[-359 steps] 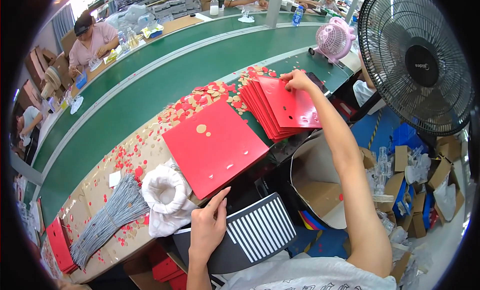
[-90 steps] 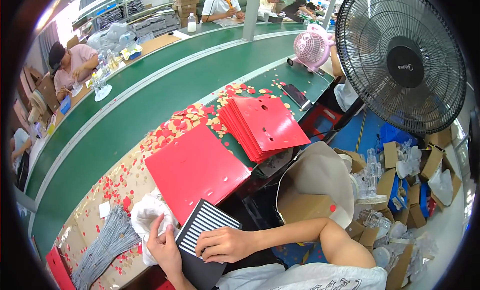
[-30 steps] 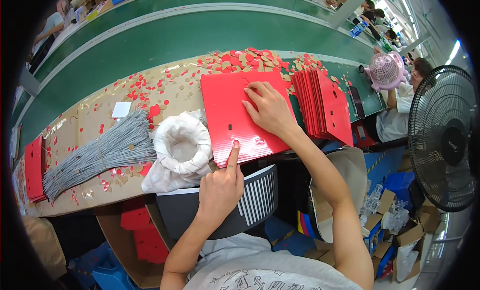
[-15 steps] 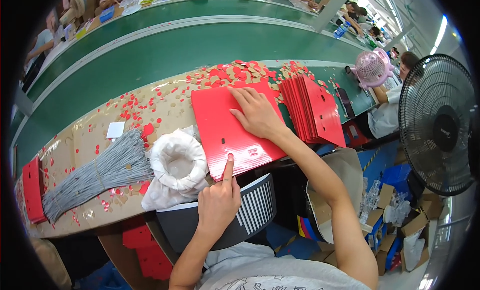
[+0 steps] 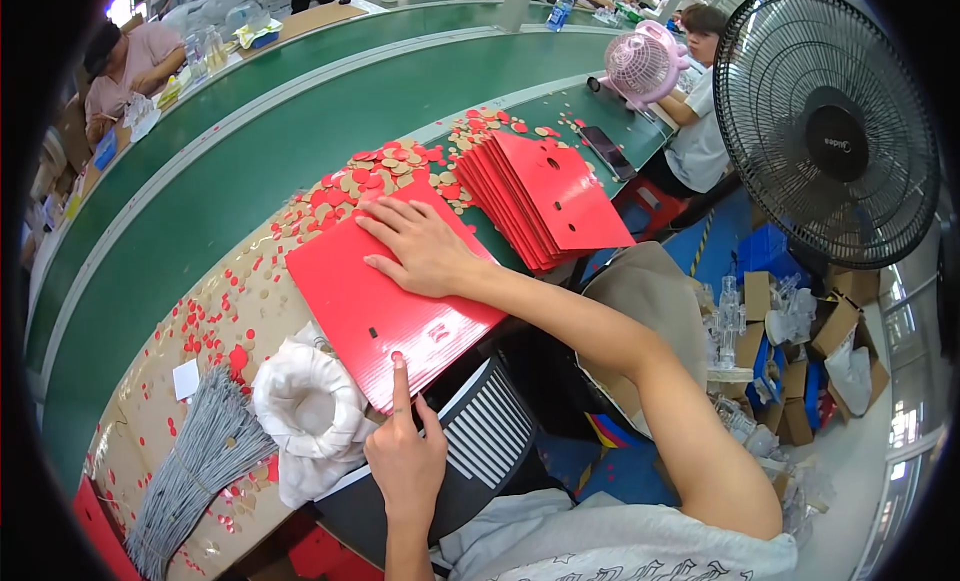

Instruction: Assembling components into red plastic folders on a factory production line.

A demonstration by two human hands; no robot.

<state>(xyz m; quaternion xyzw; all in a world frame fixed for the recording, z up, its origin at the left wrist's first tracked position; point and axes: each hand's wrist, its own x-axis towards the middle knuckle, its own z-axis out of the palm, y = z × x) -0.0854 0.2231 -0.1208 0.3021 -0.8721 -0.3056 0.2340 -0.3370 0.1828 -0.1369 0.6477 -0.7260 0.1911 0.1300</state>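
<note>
A stack of red corrugated sheets [image 5: 340,271] lies at the table edge in front of me, with a small dark slot and a round hole in its near part. My right hand [image 5: 425,249] rests flat on the far part of the top sheet, fingers spread, holding nothing. At the near corner, the outstretched index finger of my left hand [image 5: 406,461] touches the sheet at the round hole. Its thumb stands apart and the other fingers are curled under, partly hidden. Right of the stack stands a fanned row of folded red sheets [image 5: 545,196] with punched holes.
Red and tan punched discs [image 5: 370,176] litter the table. At left are a white cloth-wrapped container [image 5: 305,391], a grey bundle of ties [image 5: 205,471] and a white square [image 5: 186,379]. A phone [image 5: 607,153], pink fan [image 5: 642,66] and large black fan [image 5: 830,131] are at right, near a seated person.
The view has turned to the right, so the table and sheets appear farther left. Both hands stay on the red sheet in nearly the same places.
</note>
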